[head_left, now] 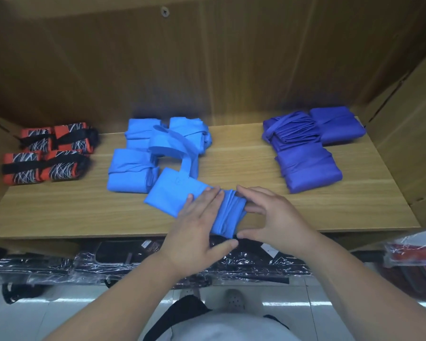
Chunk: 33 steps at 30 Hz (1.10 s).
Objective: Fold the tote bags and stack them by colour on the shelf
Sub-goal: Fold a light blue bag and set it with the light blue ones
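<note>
A light blue tote bag (175,193) lies partly folded at the front of the wooden shelf (84,207), its long handle looping back toward the folded light blue bags (133,168). My left hand (194,232) presses flat on the bag's folded right part with straight fingers. My right hand (273,215) touches the bag's bunched right edge, fingers and thumb curved around it. Folded dark blue bags (308,168) sit at the right. Folded orange patterned bags (47,153) sit at the left.
The shelf has a wooden back wall and side walls (408,134). Below the shelf edge lie black items wrapped in clear plastic (108,262), and a red wrapped item (413,254) at the right. White floor tiles and my shoes show at the bottom.
</note>
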Each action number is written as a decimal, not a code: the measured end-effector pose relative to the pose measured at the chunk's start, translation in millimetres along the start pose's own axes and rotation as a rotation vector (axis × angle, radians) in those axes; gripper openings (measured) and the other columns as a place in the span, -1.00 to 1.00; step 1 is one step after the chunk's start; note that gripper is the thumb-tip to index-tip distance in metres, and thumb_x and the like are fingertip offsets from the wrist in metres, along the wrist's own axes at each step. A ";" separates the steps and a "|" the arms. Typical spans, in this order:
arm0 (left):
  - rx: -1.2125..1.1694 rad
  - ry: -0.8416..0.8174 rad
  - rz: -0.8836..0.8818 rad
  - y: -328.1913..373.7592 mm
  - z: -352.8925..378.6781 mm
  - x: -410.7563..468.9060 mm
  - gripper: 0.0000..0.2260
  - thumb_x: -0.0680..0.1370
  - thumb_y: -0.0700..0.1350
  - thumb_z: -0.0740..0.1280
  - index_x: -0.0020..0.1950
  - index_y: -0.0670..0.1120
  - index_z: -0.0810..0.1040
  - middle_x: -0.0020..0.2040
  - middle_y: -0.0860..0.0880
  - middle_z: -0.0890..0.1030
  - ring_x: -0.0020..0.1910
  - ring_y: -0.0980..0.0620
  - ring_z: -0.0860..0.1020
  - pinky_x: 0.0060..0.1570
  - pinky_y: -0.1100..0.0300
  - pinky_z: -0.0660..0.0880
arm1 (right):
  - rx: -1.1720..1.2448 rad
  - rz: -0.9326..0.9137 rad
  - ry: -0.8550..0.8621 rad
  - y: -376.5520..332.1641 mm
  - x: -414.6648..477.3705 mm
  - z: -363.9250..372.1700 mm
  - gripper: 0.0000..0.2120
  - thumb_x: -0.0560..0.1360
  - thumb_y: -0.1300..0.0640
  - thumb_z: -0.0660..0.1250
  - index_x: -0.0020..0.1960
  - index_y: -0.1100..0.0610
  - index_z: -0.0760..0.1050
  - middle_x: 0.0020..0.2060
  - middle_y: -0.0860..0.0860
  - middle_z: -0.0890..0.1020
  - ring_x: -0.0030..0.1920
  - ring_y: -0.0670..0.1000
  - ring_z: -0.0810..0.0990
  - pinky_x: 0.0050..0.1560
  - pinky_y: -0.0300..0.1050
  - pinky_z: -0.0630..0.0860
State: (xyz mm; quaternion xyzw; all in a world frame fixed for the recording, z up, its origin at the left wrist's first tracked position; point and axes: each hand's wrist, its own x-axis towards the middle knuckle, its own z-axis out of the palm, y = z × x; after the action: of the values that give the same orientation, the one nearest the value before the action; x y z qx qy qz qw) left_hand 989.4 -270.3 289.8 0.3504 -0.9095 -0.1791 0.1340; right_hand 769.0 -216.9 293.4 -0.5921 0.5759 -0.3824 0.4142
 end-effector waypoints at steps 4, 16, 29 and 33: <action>0.008 0.034 -0.010 0.0 4.7 0.6 -0.04 0.37 0.45 0.32 0.61 -0.05 0.18 0.60 0.08 0.17 0.59 0.02 0.17 0.54 -0.09 0.05 | -0.077 -0.080 0.115 3.9 -0.8 7.4 -0.22 0.29 0.30 0.65 0.42 -0.02 0.46 0.20 -0.17 0.54 0.18 -0.18 0.61 0.20 -0.27 0.55; 0.051 0.006 0.083 -0.1 9.7 2.5 -0.22 0.48 0.31 0.29 0.60 -0.02 0.20 0.61 0.08 0.19 0.61 0.08 0.10 0.57 0.01 0.02 | -0.028 -0.167 0.129 -0.3 -3.9 8.2 -0.31 0.33 0.35 0.55 0.37 -0.06 0.49 0.15 -0.13 0.57 0.16 -0.09 0.63 0.16 -0.24 0.58; -0.098 0.074 0.141 -12.4 -10.3 4.9 -0.56 0.55 0.17 0.32 0.34 0.01 0.35 0.15 -0.05 0.49 0.13 -0.05 0.50 0.18 0.09 0.46 | -0.052 -0.148 0.041 3.6 -7.4 3.1 -0.42 0.38 -0.30 0.47 0.31 -0.05 0.60 0.31 -0.19 0.57 0.27 -0.11 0.56 0.21 -0.15 0.55; -0.275 0.145 -0.036 -10.3 -18.9 4.1 -0.70 0.53 0.19 0.28 0.19 0.13 0.34 0.02 0.06 0.58 -0.06 0.10 0.51 -0.02 0.14 0.46 | -0.123 -0.162 0.019 4.1 -5.1 5.0 -0.31 0.25 -0.11 0.66 0.33 -0.17 0.51 0.22 -0.25 0.57 0.14 -0.11 0.58 0.16 -0.20 0.53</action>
State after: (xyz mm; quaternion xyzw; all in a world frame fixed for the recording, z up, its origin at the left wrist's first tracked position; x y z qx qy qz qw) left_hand 999.5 -284.6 303.0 0.3568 -0.8580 -0.2785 0.2429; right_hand 772.0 -211.5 287.9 -0.6574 0.5524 -0.3843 0.3390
